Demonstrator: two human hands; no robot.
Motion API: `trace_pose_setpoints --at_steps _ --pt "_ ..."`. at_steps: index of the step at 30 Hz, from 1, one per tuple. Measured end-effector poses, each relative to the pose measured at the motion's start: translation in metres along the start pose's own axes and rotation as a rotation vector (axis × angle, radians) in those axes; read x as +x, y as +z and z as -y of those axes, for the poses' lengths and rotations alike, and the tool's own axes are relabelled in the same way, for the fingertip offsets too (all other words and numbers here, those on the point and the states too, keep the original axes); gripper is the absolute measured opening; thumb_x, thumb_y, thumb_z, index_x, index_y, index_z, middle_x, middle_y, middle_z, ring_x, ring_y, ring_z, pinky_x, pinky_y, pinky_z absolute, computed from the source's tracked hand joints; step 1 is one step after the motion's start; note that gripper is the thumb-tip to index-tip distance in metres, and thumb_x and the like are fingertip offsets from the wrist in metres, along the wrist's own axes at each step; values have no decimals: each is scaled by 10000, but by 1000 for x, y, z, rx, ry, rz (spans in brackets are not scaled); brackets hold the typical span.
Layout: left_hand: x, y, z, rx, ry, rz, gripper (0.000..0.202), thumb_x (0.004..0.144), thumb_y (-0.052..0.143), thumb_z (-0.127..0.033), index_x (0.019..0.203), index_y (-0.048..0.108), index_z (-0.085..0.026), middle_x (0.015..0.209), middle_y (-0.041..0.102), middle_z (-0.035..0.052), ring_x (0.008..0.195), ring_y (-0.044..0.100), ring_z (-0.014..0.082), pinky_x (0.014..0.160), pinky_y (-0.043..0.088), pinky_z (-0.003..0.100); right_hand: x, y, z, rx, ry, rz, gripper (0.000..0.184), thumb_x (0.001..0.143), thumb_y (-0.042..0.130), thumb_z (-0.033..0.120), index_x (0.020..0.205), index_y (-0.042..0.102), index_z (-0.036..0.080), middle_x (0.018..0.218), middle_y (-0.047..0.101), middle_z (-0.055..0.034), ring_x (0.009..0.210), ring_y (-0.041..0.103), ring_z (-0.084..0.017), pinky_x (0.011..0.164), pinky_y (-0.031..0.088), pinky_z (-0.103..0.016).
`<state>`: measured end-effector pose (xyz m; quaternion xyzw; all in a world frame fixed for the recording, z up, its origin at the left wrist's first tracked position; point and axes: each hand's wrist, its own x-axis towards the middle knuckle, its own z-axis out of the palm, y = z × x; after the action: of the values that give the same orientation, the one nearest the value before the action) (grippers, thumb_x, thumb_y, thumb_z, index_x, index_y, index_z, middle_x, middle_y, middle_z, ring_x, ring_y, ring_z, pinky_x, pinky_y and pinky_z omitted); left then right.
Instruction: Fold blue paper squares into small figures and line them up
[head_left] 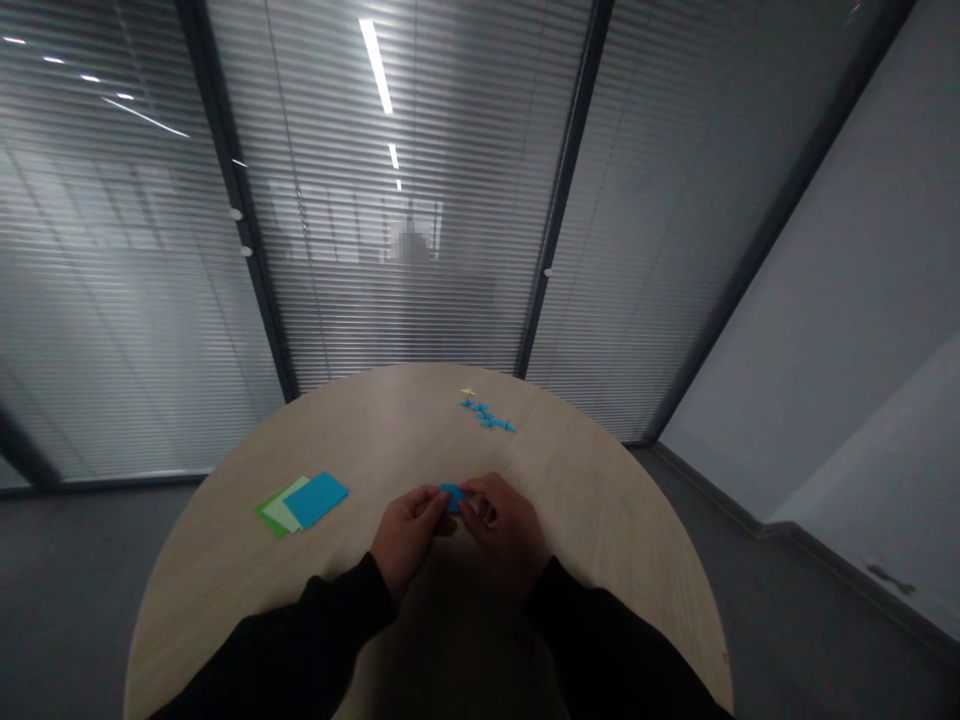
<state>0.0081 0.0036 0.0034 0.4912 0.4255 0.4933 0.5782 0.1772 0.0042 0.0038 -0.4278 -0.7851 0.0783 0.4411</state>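
Office meeting room: blinded glass partitions (150, 300), round wood table (585, 500)

Black long sleeves on show, L sleeve (300, 640), R sleeve (622, 645), cuffs snug at wrists, L hand (409, 540) and R hand (504, 530) bare!

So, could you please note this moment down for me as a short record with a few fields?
Left hand: holds a small blue piece
Right hand: holds the same piece from the other side
Beside the hands: overlapping blue and green cards
Farther off: row of small blue stars, one yellow star
Surface: round light wood table
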Motion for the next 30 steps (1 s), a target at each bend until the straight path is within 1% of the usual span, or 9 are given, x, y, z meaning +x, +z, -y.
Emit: trace_pose_setpoints --at_steps 3,6,10,13,16,19,21,27,30 --pt "0 0 1 -11 7 -3 390 767 744 -505 889 718 -135 759 725 62 641 630 145 631 480 262 1 -1 1 -11 -41 4 150 954 557 278 1034 652 193 927 672 -51 651 574 -139 608 466 -259" --pt "0 0 1 -21 14 -11 388 770 743 -504 886 716 -135 778 734 67 643 638 146 629 486 261 1 -2 1 -41 -38 9 151 948 567 269 1051 653 199 956 680 -54 658 581 -142 617 475 -263" --pt "0 -1 1 2 10 -21 387 766 747 -500 907 703 -142 744 730 56 638 647 150 619 491 259 1 -3 3 -110 -32 19 154 941 582 265 1063 653 206 987 680 -62 731 613 -165 658 486 -277" --pt "1 -1 2 -3 21 -8 398 752 759 -498 921 692 -143 722 724 50 630 649 150 611 489 256 1 -4 4 -129 -40 29 120 935 586 247 1027 650 207 978 675 -58 735 607 -164 666 478 -276" --pt "2 -2 4 12 34 13 396 756 753 -499 901 689 -136 716 713 50 624 643 145 600 475 249 2 -3 4 -81 -31 42 71 923 594 240 961 639 200 915 658 -40 661 567 -141 632 456 -264" --pt "0 -2 4 39 36 27 386 758 748 -506 860 685 -139 711 697 42 634 644 147 604 470 246 2 -1 1 9 32 -11 63 890 625 249 907 625 188 836 616 -17 587 525 -118 583 430 -250" --pt "-1 -1 2 51 34 37 388 751 749 -519 839 680 -147 704 687 33 633 643 148 604 469 247 2 -1 -1 54 47 -32 62 881 629 243 904 628 185 824 599 -13 586 526 -115 579 431 -245" --pt "-4 1 -1 44 23 65 395 755 729 -543 812 680 -155 680 657 17 616 622 145 590 451 247 3 -5 3 -28 -63 4 91 939 557 212 915 642 191 854 609 -29 622 536 -127 607 451 -260" --pt "-6 2 -2 14 17 65 383 756 735 -530 813 689 -154 699 659 23 632 619 145 605 455 252 2 -6 8 -79 -110 -12 99 938 551 192 905 644 196 921 630 -61 752 597 -165 682 497 -283"
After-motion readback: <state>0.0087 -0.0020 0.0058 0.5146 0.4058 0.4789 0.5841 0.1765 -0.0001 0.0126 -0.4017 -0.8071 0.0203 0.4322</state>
